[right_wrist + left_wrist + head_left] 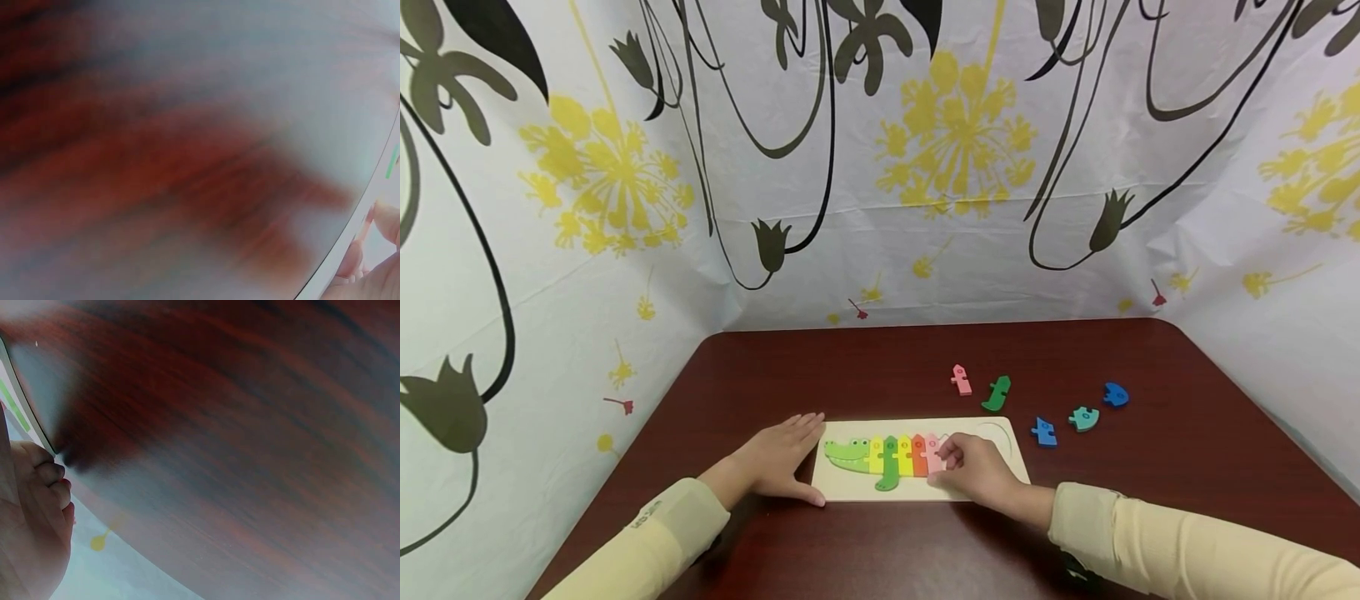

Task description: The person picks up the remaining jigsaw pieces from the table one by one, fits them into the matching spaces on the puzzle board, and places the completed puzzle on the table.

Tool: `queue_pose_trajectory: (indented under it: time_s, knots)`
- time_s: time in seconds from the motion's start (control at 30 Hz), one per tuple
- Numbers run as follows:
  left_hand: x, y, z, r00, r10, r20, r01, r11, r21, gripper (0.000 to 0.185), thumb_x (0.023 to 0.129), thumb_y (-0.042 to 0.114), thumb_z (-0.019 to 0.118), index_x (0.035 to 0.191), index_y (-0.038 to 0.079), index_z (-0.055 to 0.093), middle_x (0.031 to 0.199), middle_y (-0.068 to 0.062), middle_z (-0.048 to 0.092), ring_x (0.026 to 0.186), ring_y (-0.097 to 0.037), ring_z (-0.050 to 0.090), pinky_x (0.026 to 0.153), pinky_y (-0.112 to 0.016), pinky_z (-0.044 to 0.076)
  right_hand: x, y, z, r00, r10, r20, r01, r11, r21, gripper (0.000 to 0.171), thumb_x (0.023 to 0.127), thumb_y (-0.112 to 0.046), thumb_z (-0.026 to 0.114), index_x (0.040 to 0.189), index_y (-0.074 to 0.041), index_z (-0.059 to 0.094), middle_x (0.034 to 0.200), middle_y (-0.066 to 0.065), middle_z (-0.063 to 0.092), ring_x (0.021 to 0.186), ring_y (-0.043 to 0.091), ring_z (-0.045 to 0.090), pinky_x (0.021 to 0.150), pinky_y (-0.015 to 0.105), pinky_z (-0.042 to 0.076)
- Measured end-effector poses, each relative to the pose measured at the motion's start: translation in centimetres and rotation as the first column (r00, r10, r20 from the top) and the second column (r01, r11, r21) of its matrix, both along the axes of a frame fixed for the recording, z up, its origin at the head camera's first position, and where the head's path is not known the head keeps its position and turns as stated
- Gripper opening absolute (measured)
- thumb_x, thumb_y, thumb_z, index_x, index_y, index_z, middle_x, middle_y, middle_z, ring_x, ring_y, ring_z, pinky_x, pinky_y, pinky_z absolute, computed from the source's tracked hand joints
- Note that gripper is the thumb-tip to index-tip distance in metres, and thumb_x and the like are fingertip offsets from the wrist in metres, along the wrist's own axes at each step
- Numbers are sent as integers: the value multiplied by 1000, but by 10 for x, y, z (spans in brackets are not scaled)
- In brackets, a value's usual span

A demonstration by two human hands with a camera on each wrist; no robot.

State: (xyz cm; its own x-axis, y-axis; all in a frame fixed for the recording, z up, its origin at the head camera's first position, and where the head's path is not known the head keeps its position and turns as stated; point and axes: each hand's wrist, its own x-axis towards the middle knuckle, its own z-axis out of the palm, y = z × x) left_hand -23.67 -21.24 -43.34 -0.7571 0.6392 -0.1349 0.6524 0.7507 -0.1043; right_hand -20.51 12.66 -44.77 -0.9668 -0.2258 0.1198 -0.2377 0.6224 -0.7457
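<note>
1. The left hand (778, 462) is laid flat on the table (850, 367), fingers straight and together, with the thumb along the left edge of the puzzle board (842, 490). Nothing is gripped; the board is only braced. This bracing is best kept, so that the board is not pushed sideways while a piece is pressed in.

2. Just right of those fingertips the crocodile (887, 457) is seen in the board's recess: green head, then yellow, green, yellow, orange and pink segments.

3. The pink piece (933, 454) lies under the fingertips of the right hand (973, 471), whose fingers are curled down onto it; whether it is pinched or merely pressed cannot be told, since the wrist views are blurred. It is judged that the piece should be pressed straight down, its edge flush with the orange neighbour, until level with the others.

4. Right of that hand, part of the recess is left unfilled.

5. Beyond and to the right of the right fingers, well apart from them, five loose pieces are spread on the table: pink (960, 380), green (997, 393), blue (1043, 432), teal (1083, 417) and blue (1116, 394).

6. The crocodile's long axis runs left to right, parallel to the board's long edge; the snout points left, towards the left hand, and the tail end would fall towards the right.
</note>
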Motion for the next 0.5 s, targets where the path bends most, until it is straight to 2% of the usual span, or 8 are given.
queue_pose_trajectory:
  time_s: [0.27, 0.5]
  knots:
    - [0, 1, 1, 1000, -5, 17, 5, 1000, 5, 119, 74, 88, 43, 152, -1, 27, 157, -16, 23, 145, -27, 21, 115, -40, 22, 0, 3, 1, 1000, 12, 15, -12, 1000, -29, 28, 70, -13, 88, 84, -5, 65, 69, -2, 53, 64, 13, 50, 56, 25, 43]
    - [0, 0, 1, 1000, -11, 12, 11, 1000, 2, 119, 74, 88, 43, 152, -1, 27, 157, -16, 23, 145, -27, 21, 115, -40, 21, -2, 5, 9, 999, -17, 35, 18, 999, -40, 29, 70, -13, 88, 85, -4, 65, 70, -1, 55, 66, 14, 51, 58, 25, 44]
